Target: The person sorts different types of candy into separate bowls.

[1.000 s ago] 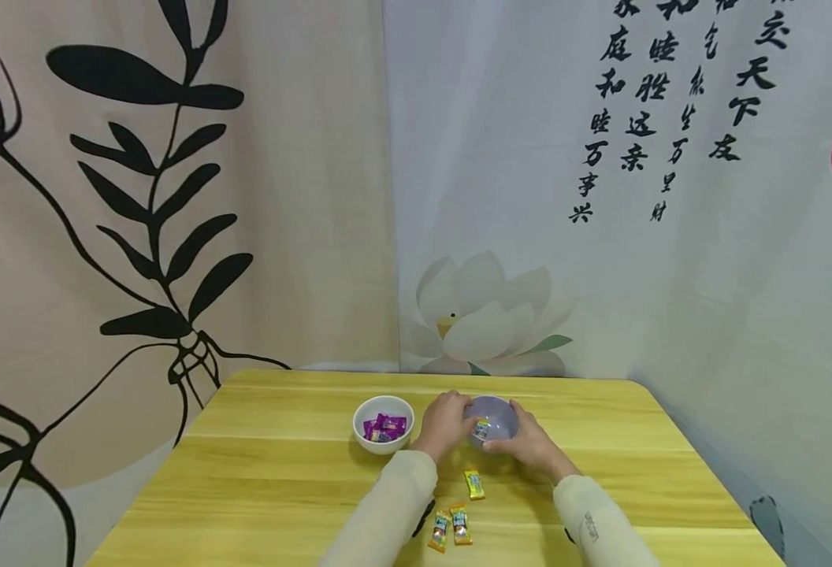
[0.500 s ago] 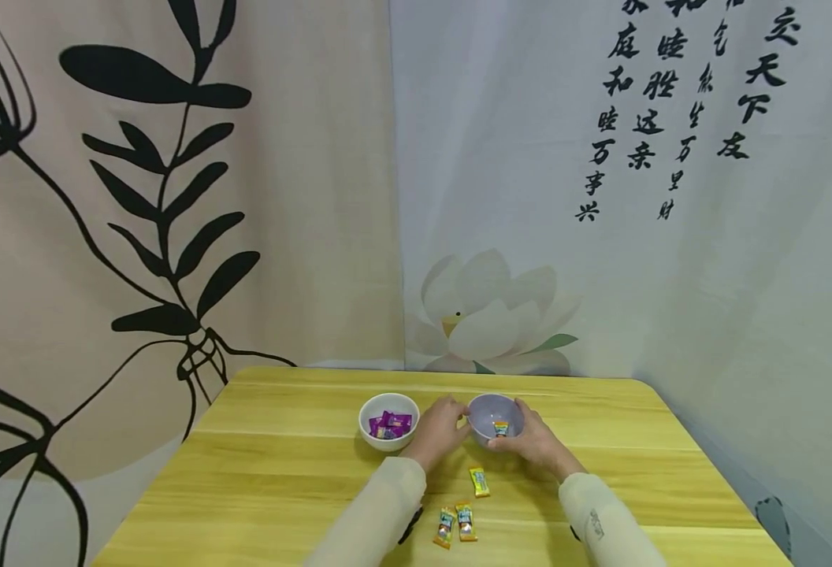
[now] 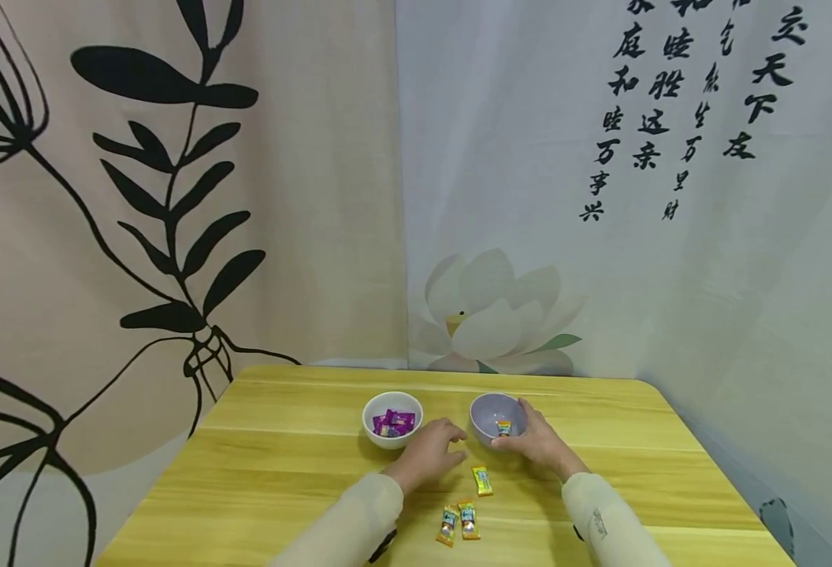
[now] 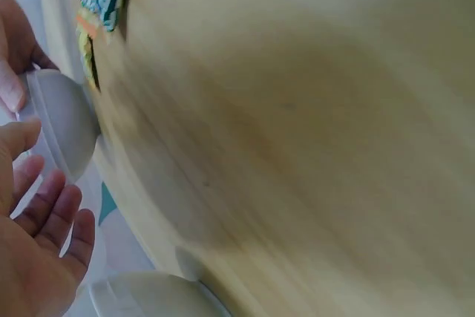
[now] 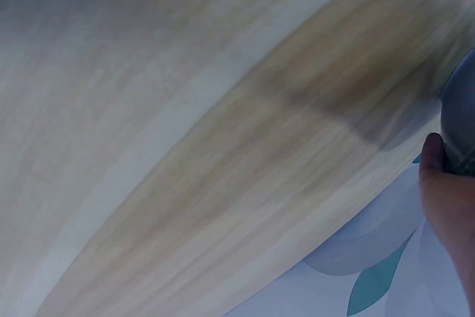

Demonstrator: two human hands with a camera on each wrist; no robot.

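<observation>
A light purple bowl (image 3: 484, 409) sits on the table's far side with one small candy packet (image 3: 504, 428) inside. My right hand (image 3: 542, 442) grips the bowl's right rim, thumb at the near side; the right wrist view catches part of that hand (image 5: 449, 213) on the bowl (image 5: 462, 113). Just left of the bowl and apart from it is my left hand (image 3: 428, 455), its fingers loosely spread and holding nothing. In the left wrist view the left hand (image 4: 41, 246) is near the bowl's wall (image 4: 70, 120). Nearer me lies a yellow candy packet (image 3: 482, 481).
To the left stands a white bowl (image 3: 391, 445) holding several purple candy packets (image 3: 395, 423). Two orange-yellow candy packets (image 3: 447, 526) lie side by side at the front of the wooden table (image 3: 267, 465). A printed curtain (image 3: 331, 197) hangs behind the table.
My left hand has let go of the purple bowl and drawn back left and toward me. The packet inside has shifted to the right. My right hand keeps its hold on the bowl.
</observation>
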